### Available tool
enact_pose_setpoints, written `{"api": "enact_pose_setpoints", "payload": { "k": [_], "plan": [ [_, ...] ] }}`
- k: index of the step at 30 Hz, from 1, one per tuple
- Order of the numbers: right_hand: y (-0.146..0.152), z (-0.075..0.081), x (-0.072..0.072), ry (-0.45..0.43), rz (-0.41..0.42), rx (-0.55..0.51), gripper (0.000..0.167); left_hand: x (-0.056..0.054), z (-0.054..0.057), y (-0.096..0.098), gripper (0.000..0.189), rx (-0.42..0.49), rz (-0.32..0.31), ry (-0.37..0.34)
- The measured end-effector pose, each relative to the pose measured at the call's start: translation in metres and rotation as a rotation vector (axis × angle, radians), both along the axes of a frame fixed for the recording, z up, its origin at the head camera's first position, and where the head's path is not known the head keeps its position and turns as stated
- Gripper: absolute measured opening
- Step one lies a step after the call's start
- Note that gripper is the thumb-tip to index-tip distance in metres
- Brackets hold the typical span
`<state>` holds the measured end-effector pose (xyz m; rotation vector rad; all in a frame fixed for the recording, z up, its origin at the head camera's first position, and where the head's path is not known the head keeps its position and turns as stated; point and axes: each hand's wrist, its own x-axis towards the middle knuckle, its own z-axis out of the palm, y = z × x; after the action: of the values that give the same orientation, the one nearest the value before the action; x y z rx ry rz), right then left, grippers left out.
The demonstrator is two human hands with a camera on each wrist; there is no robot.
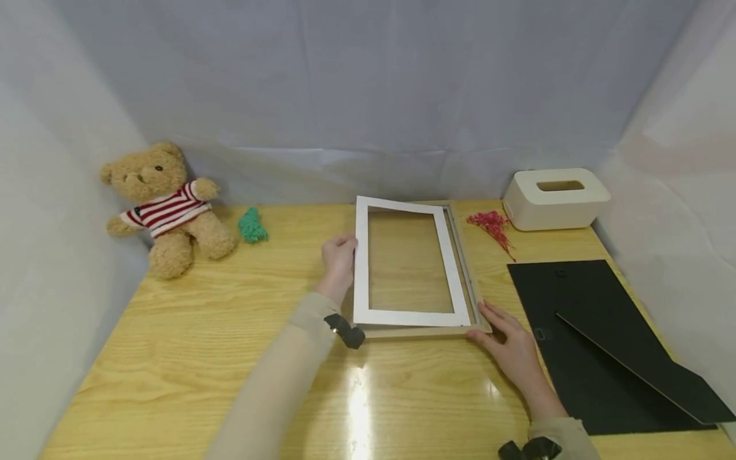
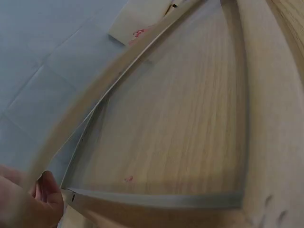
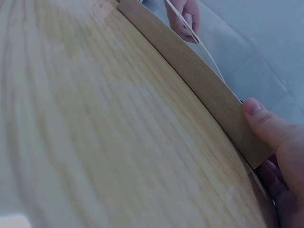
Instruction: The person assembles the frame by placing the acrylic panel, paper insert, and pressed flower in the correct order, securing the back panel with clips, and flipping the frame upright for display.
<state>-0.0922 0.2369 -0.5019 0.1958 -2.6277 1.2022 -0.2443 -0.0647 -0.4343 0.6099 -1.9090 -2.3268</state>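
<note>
A white rectangular photo mat (image 1: 361, 275) lies tilted over a light wooden picture frame (image 1: 414, 332), its left side lifted off. My left hand (image 1: 338, 265) pinches the mat by that raised left edge; in the left wrist view the fingers of the left hand (image 2: 33, 199) curl at the edge. At the frame's near right corner, my right hand (image 1: 512, 351) holds the wood. In the right wrist view, the thumb of the right hand (image 3: 285, 147) rests at the corner's top, with the other fingers low beside it and partly hidden.
On the right lies a black frame backboard (image 1: 563, 287) with its stand leg raised. Pink dried flowers (image 1: 491, 223) and a white tissue box (image 1: 558, 207) sit behind it. A teddy bear (image 1: 167, 207) and a green bundle (image 1: 252, 225) are at the back left.
</note>
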Motion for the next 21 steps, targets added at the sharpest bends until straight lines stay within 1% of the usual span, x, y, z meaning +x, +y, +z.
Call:
{"api": "enact_pose_setpoints", "payload": {
  "k": [4,9,11,19,21],
  "plan": [
    [-0.0005,0.0001,0.0003,-0.007,-0.003,-0.003,0.061,0.0002,-0.0025,-0.0036,0.028,-0.135,-0.077,-0.013],
    [-0.0010,-0.0004,0.0000,-0.014,-0.011,-0.001,0.061,-0.0031,-0.0049,-0.0053,0.033,-0.256,-0.210,-0.019],
    [-0.0012,-0.0010,-0.0001,-0.016,-0.015,0.004,0.061,-0.0036,-0.0041,-0.0056,0.035,-0.299,-0.245,-0.026],
    [-0.0013,-0.0005,-0.0009,-0.017,-0.019,0.003,0.061,-0.0026,-0.0017,-0.0080,0.038,-0.515,-0.310,-0.034],
    [-0.0013,-0.0007,-0.0012,-0.016,-0.019,0.003,0.061,-0.0018,-0.0021,-0.0085,0.039,-0.547,-0.321,-0.032]
  ]
}}
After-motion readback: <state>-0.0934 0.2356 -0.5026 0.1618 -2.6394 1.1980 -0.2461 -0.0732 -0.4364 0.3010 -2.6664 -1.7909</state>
